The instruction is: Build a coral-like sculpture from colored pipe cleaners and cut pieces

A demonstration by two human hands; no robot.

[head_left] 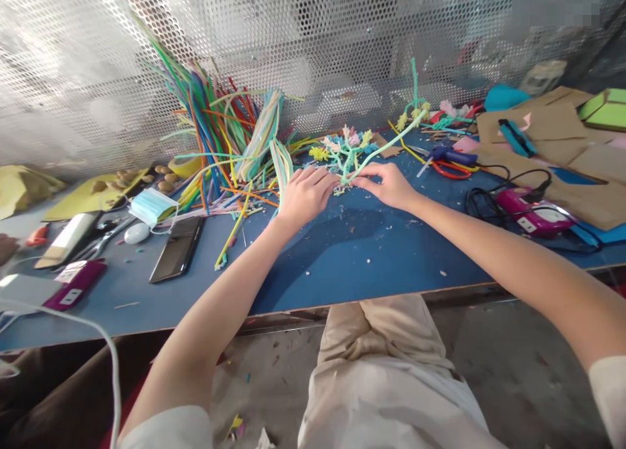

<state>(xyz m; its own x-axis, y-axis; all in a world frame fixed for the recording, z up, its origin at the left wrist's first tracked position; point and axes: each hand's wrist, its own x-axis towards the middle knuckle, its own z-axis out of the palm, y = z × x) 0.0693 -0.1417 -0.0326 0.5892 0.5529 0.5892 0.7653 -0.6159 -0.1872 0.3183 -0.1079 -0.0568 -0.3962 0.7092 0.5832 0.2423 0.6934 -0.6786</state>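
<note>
Table top (342, 253) was dark blue. Pipe-cleaner bunch (215, 130) mixed green, blue, orange, yellow, red. Flower sprig (345, 150) had mint stem, pink, yellow, pale blue blooms. Face mask (152, 206) light blue. Phone (177, 248) black. Glue gun (531, 213) magenta, black cord. Scissors (452, 163) red-handled. Cardboard (552, 126) brown. Back panel (342, 32) grey, perforated.

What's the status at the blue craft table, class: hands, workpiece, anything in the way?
Left hand and right hand both pinching the pastel pipe-cleaner flower sprig. Sprig low over the blue tabletop. Loose colourful pipe-cleaner pile beside left hand.
</note>
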